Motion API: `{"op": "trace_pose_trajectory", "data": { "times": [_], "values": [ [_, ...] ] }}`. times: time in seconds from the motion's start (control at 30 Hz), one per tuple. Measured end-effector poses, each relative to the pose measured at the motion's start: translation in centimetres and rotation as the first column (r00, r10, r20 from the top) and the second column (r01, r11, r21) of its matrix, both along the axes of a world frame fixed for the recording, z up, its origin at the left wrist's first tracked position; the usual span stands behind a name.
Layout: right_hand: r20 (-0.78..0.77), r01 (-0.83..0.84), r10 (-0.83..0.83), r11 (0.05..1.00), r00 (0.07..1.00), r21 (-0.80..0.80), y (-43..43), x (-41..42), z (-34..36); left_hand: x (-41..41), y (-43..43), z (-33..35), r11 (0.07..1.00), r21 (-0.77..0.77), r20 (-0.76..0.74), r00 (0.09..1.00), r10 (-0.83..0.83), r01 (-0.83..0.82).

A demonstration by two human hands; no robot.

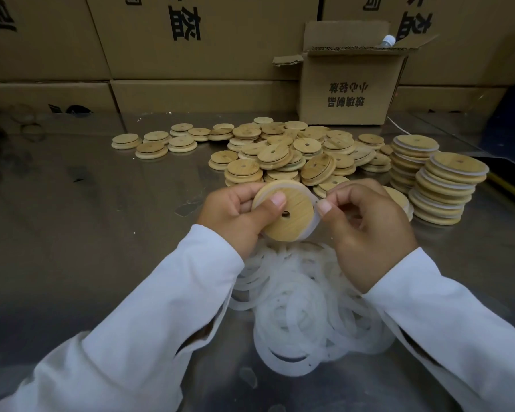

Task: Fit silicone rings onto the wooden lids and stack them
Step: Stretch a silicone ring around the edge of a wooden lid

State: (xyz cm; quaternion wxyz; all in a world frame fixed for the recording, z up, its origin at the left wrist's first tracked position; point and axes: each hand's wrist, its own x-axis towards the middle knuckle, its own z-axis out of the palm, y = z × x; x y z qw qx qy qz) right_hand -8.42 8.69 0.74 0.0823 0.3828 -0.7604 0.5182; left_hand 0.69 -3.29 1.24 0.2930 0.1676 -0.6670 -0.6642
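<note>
Silicone rings (pixel 304 307) lie heaped nearest. Above that heap the left hand (pixel 235 212) grips a wooden lid (pixel 292 221), thumb on its face. The right hand (pixel 366 224) pinches a ring (pixel 316 220) at its rim. Fitting seems underway; next, seat it all round, then stack.

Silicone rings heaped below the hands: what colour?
Translucent milky white silicone rings, best in the head view.
</note>
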Motion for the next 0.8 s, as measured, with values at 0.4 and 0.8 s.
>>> {"op": "trace_pose_trajectory", "data": {
  "times": [0.4, 0.8],
  "values": [
    [0.186, -0.089, 0.107, 0.991, 0.977, -0.102, 0.45, 0.29, 0.2, -0.31, -0.32, -0.49, 0.991, 0.131, -0.033, 0.998, 0.045, -0.04],
    [0.189, -0.065, 0.088, 0.99, 0.978, -0.123, 0.2, 0.44, -0.13, -0.19, -0.64, -0.89, 0.994, 0.082, -0.012, 0.998, -0.066, 0.067]
  ]
}}
